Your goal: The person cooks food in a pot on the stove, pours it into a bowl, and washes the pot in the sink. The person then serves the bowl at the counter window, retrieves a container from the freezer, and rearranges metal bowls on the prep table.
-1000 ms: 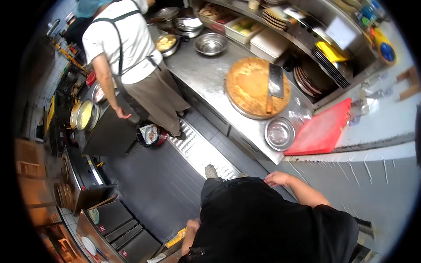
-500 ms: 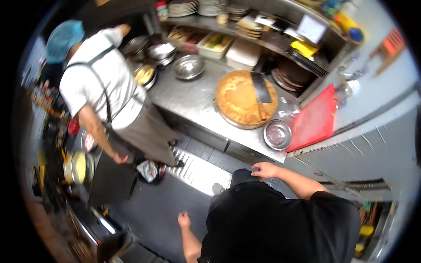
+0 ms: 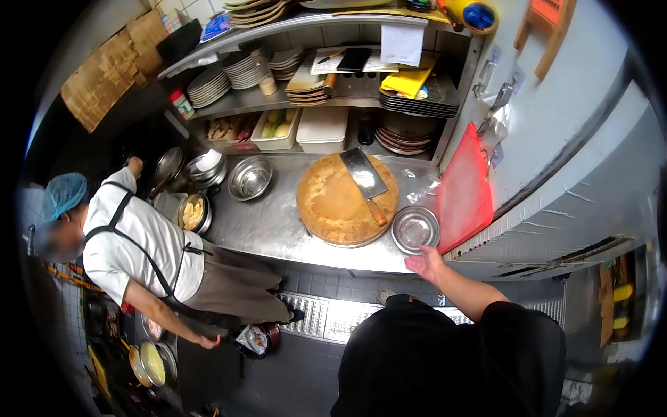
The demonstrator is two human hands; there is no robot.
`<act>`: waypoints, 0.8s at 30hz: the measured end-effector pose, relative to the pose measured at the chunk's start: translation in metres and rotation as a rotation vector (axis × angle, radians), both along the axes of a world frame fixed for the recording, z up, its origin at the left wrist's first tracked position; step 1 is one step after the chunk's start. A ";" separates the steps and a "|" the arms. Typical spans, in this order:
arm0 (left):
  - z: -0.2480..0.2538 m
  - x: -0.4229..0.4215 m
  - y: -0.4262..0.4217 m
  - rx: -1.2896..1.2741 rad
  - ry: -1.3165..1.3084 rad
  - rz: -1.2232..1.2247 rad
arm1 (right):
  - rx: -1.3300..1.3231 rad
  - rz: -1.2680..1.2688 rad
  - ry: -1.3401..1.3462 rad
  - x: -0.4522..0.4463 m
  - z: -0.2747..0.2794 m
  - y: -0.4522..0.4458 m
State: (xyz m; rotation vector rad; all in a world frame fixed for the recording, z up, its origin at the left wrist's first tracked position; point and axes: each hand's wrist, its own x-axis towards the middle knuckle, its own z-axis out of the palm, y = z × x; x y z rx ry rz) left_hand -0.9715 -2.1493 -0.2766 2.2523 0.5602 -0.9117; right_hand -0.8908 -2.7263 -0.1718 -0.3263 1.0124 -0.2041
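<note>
My right hand (image 3: 426,263) reaches to the front edge of the steel counter, fingers stretched out. Its fingertips are beside the near rim of a small metal bowl (image 3: 415,228); whether they touch it I cannot tell. My left hand is out of view. Left of the bowl, a thick round chopping board (image 3: 326,201) lies on the counter. A cleaver (image 3: 364,174) with a wooden handle rests flat across its right part. A red cutting board (image 3: 467,198) leans upright against the wall, right of the bowl.
A co-worker (image 3: 149,240) in a white top and hair net stands at left. Another metal bowl (image 3: 250,178) and a pan of pale food (image 3: 193,212) are on the counter. Plates (image 3: 208,86) and tubs (image 3: 322,128) fill the shelves behind. A lined bin (image 3: 255,340) stands on the floor.
The view has turned and moved closer to the counter. My right hand has gone from beside my body to the small bowl. My left hand has left the view.
</note>
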 end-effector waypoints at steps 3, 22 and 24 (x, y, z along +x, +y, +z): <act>0.002 0.014 -0.008 -0.042 -0.082 0.040 | 0.057 -0.050 0.001 0.001 -0.012 -0.013; 0.006 0.047 -0.019 -0.001 -0.080 -0.102 | 0.267 0.835 0.190 -0.142 -0.077 0.054; -0.011 0.033 -0.002 0.041 -0.044 -0.149 | 0.341 0.843 0.174 -0.154 -0.057 0.059</act>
